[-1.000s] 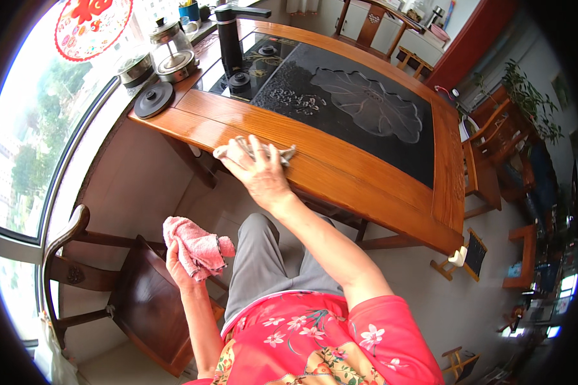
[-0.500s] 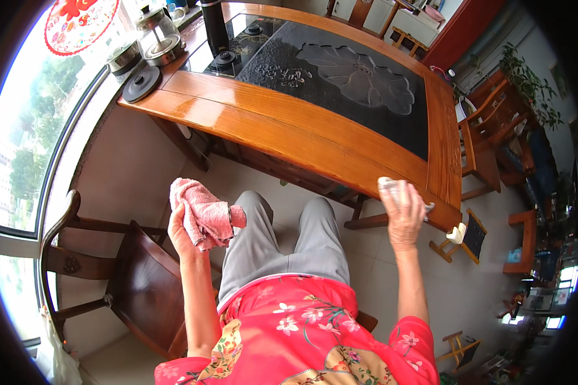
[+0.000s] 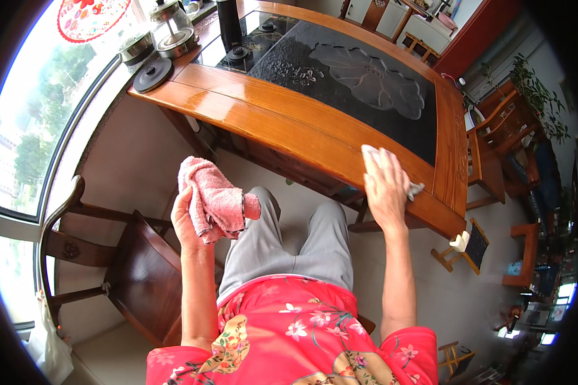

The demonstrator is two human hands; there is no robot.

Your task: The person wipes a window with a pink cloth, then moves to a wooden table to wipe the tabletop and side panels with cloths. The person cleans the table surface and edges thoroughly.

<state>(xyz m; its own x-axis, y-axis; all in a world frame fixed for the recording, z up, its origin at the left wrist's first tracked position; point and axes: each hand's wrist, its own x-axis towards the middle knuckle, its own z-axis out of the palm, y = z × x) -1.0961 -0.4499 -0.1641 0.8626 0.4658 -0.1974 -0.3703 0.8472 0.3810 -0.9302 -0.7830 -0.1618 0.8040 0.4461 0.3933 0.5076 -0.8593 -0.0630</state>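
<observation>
Centre-left, the left hand [image 3: 186, 224], fingers curled, grips one pink towel [image 3: 216, 199]; centre-right, the right hand [image 3: 386, 192], fingers nearly straight, partly covers one rag [image 3: 415, 190], apparently grey, on one wooden table [image 3: 282, 131].

- A home, apparently
- Glossy orange-brown wooden table [image 3: 289, 128] with black leaf-carved slab [image 3: 372, 83], centre
- Clear glass kettle [image 3: 175, 31], upper left
- Dark wooden armchair [image 3: 141, 273], lower left

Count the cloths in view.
2: a pink cloth in the left hand and a greyish cloth under the right hand on the table; others may be hidden.
</observation>
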